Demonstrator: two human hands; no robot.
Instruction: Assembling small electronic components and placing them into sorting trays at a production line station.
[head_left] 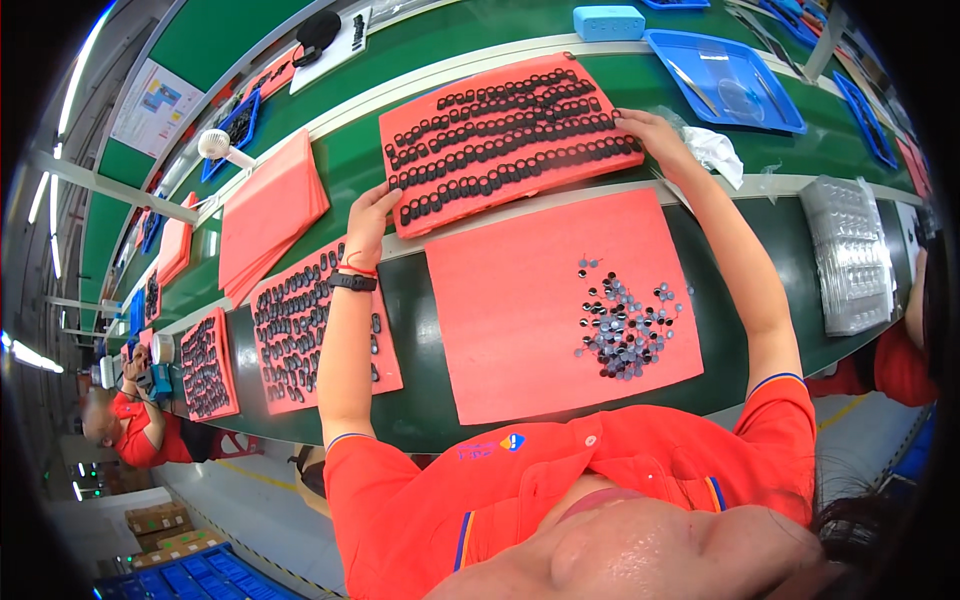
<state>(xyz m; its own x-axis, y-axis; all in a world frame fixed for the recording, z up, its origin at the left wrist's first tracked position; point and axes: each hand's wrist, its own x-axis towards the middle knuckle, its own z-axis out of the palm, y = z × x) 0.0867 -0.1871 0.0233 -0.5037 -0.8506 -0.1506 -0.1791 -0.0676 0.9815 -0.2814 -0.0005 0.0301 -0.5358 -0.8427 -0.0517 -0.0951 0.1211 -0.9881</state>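
A red foam sheet (455, 207) lies across the far side of the bench, bearing several rows of small black ring-topped parts (500, 130). My left hand (372, 215) grips its left edge near the front corner. On the opposite side, my right hand (652, 135) holds the right edge, its fingertips beside the end of a row. The undersides of both grips are hidden. Nearer to me, a second red sheet (510, 330) lies flat with a loose scatter of small shiny round discs (625, 330) on its right half.
To the left are another red sheet of black parts (385, 360) and a stack of red sheets (270, 205). A blue tray (730, 60) with tweezers, crumpled white tissue (715, 152) and stacked clear plastic trays (848, 255) stand on the right. Another person (150, 425) sits far left.
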